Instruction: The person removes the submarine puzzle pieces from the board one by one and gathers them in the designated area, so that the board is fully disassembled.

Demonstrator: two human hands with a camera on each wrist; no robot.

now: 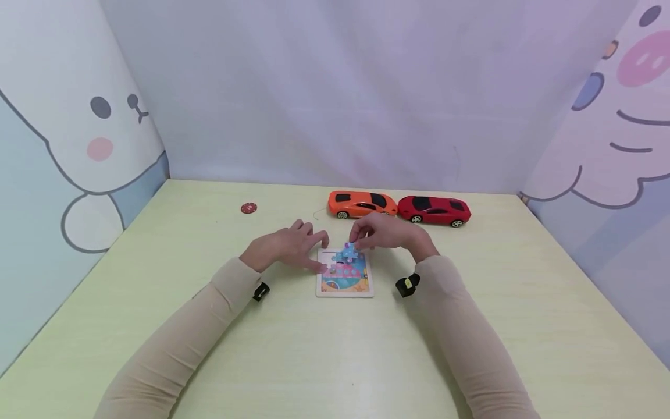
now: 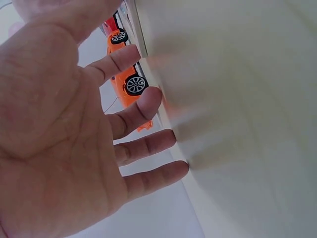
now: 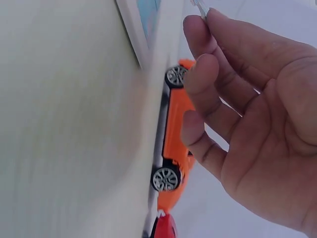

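Observation:
A jigsaw puzzle in a white frame [image 1: 345, 294] lies flat on the table, its picture showing pink and blue sea shapes. Between thumb and forefinger my right hand [image 1: 384, 231] pinches a light blue puzzle piece [image 1: 349, 251], tilted above the upper part of the puzzle. In the right wrist view only the thin edge of that piece [image 3: 200, 7] shows at the fingertips. My left hand [image 1: 293, 245] is spread at the puzzle's left side, thumb at the frame's left edge. The left wrist view shows its fingers [image 2: 151, 144] loosely extended, fingertips at the tabletop.
Behind the puzzle stand an orange toy car [image 1: 361, 203] and a red toy car [image 1: 434, 210], end to end. A red round chip [image 1: 249, 208] lies at the back left. A pale curtain [image 1: 324, 93] hangs along the table's far edge.

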